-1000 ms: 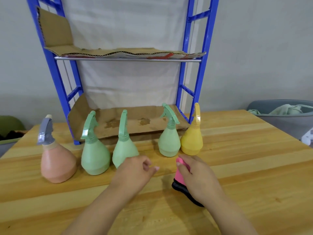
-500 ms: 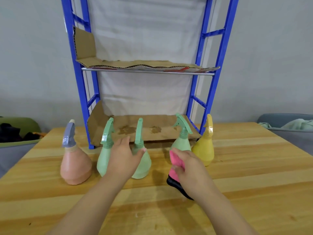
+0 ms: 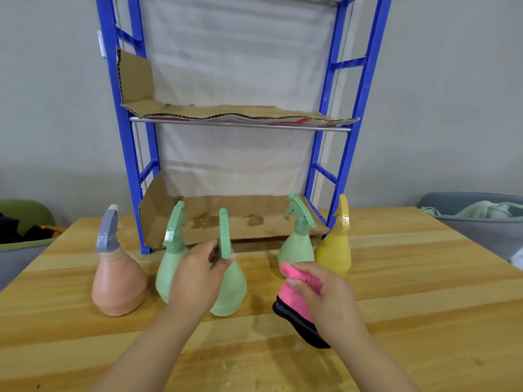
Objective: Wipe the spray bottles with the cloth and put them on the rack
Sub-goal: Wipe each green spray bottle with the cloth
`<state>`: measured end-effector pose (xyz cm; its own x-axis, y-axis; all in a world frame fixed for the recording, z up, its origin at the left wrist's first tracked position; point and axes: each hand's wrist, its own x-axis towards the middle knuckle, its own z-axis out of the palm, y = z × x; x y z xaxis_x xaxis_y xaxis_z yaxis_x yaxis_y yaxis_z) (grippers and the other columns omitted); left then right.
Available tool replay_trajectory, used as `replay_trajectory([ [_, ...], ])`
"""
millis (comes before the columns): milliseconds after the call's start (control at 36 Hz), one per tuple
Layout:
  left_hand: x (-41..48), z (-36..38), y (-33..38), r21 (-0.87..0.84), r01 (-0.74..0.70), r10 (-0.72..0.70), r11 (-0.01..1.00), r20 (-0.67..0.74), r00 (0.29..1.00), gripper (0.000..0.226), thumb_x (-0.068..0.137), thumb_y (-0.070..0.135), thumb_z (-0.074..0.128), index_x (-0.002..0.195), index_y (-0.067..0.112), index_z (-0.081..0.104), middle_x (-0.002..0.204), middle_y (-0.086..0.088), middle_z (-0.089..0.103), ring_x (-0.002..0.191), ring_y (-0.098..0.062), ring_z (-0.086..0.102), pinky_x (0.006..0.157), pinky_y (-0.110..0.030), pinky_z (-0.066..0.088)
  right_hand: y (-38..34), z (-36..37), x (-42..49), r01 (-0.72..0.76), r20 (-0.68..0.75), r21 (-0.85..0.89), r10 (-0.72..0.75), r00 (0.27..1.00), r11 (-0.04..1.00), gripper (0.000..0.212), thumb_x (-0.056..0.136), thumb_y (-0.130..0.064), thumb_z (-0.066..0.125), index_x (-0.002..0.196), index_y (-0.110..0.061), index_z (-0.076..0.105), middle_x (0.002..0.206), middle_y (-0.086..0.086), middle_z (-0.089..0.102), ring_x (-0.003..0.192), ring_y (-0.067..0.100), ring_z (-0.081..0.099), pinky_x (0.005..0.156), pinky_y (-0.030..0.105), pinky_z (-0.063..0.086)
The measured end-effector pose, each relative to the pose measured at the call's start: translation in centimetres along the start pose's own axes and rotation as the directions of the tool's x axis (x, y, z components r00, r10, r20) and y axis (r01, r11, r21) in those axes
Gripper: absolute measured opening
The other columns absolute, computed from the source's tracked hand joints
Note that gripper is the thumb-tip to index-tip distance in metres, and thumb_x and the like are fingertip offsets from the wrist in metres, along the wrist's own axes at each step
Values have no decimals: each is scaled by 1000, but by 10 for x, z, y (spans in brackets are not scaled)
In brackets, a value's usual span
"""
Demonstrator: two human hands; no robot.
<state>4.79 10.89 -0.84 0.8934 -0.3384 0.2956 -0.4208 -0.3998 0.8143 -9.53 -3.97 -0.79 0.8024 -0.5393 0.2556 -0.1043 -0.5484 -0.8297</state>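
You're picking up: your left hand [image 3: 198, 281] curls its fingers round the neck of the middle green bottle [image 3: 232, 290], which stands on the table [image 3: 410, 306] before the rack [image 3: 347, 165], while your right hand [image 3: 328, 298] pinches the cloth [image 3: 295, 297]; next, probably, lift and wipe.

Workshop or test room, not a home. Bare grey wall [image 3: 452, 94] across the top, plank bench [image 3: 424, 306] fills the lower frame, blue metal rack [image 3: 130, 165] at centre lined with scrap cardboard [image 3: 254, 222], grey bin [image 3: 481, 230] of cloth at right edge.
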Motion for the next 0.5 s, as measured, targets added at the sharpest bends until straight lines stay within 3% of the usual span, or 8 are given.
replay_trajectory([
  [167, -29, -10, 2, -88, -4, 11, 996, 78, 997, 15, 83, 32, 69, 86, 42, 58, 90, 18, 66, 90, 2, 60, 75, -23, 49, 5, 7, -11, -12, -12, -5, 12, 1000, 1000, 18, 92, -31, 58, 101, -43, 68, 96, -34, 65, 97, -16, 54, 76, 6, 40],
  [361, -61, -20, 2, -200, -12, 38, 980, 126, 991, 17, 76, 28, 75, 85, 38, 65, 83, 26, 66, 82, 11, 59, 68, -11, 43, 0, 12, -20, 27, -61, 39, -24, 998, 999, 16, 92, -34, 55, 91, -43, 69, 93, -26, 66, 92, -8, 56, 72, 8, 43],
  [500, -75, -26, -1, -256, -19, 68, 966, 183, 981, 20, 73, 27, 78, 83, 41, 68, 89, 23, 67, 88, 1, 62, 74, -14, 49, -11, 16, -21, 77, -92, 99, -68, 993, 992, 35, 83, -54, 47, 101, -38, 72, 100, -25, 69, 100, -8, 58, 80, 11, 42],
])
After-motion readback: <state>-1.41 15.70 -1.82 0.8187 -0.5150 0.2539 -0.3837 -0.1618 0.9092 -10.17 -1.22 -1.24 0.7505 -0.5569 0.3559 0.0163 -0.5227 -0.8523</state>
